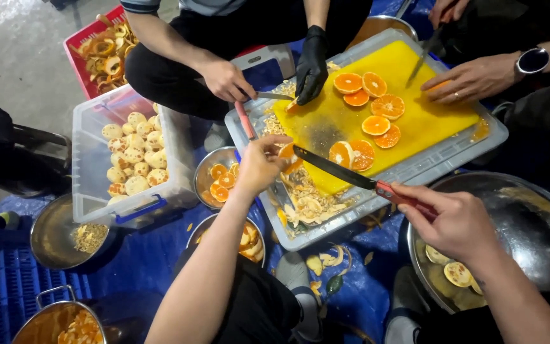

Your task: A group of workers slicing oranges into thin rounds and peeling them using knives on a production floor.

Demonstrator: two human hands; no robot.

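Right hand (456, 223) fingers clamped on the red handle of a long dark knife (335, 169), blade reaching toward the left hand (261, 164). Left fingers pinched together on an orange piece (288, 155) at the near edge of the yellow cutting board (415, 114). Just beyond the blade: round orange slices (370, 108), wet and glossy. The board sits in a clear plastic tray (488, 137); pale peel scraps (307, 204) pile under the blade. Co-workers' hands cut across the board. Steel bowl (529, 223) beneath the right wrist; clear bin of peeled oranges (132, 156) left of the left hand.
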